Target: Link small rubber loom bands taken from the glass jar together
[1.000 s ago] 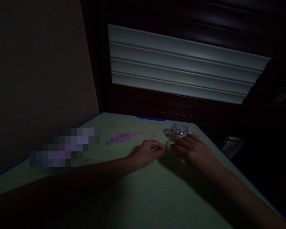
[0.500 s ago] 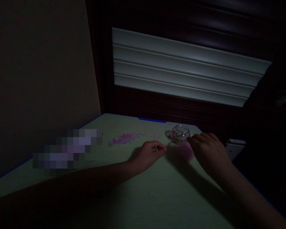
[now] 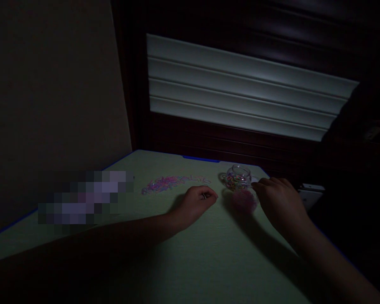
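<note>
My left hand (image 3: pixel 196 205) is over the middle of the table, thumb and fingertips pressed together. A small pale bit shows inside its curl; what it pinches, if anything, is too small to make out. My right hand (image 3: pixel 275 195) is closed with fingertips pinched, beside a round pink bundle (image 3: pixel 244 201). The bundle is blurred, and I cannot tell whether the fingers hold it. Just behind it stands a clear round glass jar (image 3: pixel 241 169) with small multicoloured pieces inside. Farther left lies a loose pile of thin pink and purple loops (image 3: pixel 163 184), trailing off to the right.
The pale green table (image 3: pixel 190 261) has a blue edge. A pixelated patch (image 3: pixel 91 196) covers something at the left. A white boxy object (image 3: pixel 310 195) is beyond the right hand. A wall and a dark slatted panel (image 3: pixel 240 88) close off the back.
The whole view has shifted slightly. My left hand has drawn a little to the left, away from the pink bundle. The bundle looks more blurred; both hands stay closed.
</note>
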A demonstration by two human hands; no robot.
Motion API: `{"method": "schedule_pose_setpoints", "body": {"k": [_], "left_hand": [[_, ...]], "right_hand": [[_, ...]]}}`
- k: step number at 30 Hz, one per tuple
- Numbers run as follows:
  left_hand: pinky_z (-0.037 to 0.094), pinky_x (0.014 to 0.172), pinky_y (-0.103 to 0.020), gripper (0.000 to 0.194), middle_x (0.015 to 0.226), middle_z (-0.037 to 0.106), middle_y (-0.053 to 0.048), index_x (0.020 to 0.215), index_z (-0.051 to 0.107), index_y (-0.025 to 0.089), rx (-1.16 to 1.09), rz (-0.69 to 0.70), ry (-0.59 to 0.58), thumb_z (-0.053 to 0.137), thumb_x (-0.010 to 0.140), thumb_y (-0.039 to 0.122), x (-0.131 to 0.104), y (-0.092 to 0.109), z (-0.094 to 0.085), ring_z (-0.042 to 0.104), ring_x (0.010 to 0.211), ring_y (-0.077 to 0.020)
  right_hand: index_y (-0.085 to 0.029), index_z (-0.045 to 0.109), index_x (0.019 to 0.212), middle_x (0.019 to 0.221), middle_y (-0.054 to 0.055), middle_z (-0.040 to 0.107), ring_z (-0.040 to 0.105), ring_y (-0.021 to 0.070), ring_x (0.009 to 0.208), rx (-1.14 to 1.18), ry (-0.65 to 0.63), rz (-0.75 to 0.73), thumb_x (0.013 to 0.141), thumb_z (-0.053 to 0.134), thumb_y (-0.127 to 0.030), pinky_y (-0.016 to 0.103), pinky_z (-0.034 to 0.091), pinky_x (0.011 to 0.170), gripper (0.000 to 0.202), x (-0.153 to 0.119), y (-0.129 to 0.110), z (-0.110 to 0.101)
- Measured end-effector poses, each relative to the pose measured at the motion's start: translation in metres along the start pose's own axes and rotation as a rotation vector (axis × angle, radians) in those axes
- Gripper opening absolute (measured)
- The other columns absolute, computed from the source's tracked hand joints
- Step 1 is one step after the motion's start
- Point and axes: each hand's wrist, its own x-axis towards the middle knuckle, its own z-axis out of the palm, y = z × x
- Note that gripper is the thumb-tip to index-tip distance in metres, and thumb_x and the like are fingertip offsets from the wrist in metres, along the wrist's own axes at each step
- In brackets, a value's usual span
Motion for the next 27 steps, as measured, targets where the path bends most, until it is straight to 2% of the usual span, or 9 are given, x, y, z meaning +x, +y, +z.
{"method": "schedule_pose_setpoints", "body": {"k": [10,17,27], "left_hand": [[0.035,0.048,-0.018,0.017,0.068,0.059,0.002,0.077,0.061,0.016,-0.005,-0.042,0.005,0.050,0.073,0.027,-0.0014,0.0056,0.0003,0.049,0.055,-0.0082],[0.035,0.049,-0.019,0.017,0.066,0.057,0.002,0.077,0.061,0.015,-0.034,-0.031,0.002,0.050,0.073,0.028,-0.0011,0.0027,0.0006,0.046,0.053,-0.0074],[0.035,0.050,-0.019,0.017,0.065,0.057,0.003,0.076,0.061,0.016,-0.013,-0.023,0.008,0.049,0.073,0.028,0.0004,0.0004,0.0008,0.046,0.053,-0.0073]], "right_hand": [[-0.019,0.063,0.081,0.079,0.005,0.063,0.054,0.0190,0.075,0.011,-0.002,-0.015,0.074,0.046,-0.008,0.031,0.030,0.068,0.021,-0.0002,0.0003,0.0012],[-0.018,0.061,0.091,0.081,0.005,0.063,0.054,0.0191,0.077,-0.003,0.012,-0.005,0.075,0.046,-0.008,0.031,0.031,0.069,0.023,-0.0002,-0.0012,0.0012],[-0.019,0.060,0.081,0.075,0.003,0.061,0.054,0.0172,0.070,0.000,0.073,-0.004,0.080,0.047,-0.017,0.029,0.030,0.064,0.013,0.0007,-0.0033,0.0007]]}}
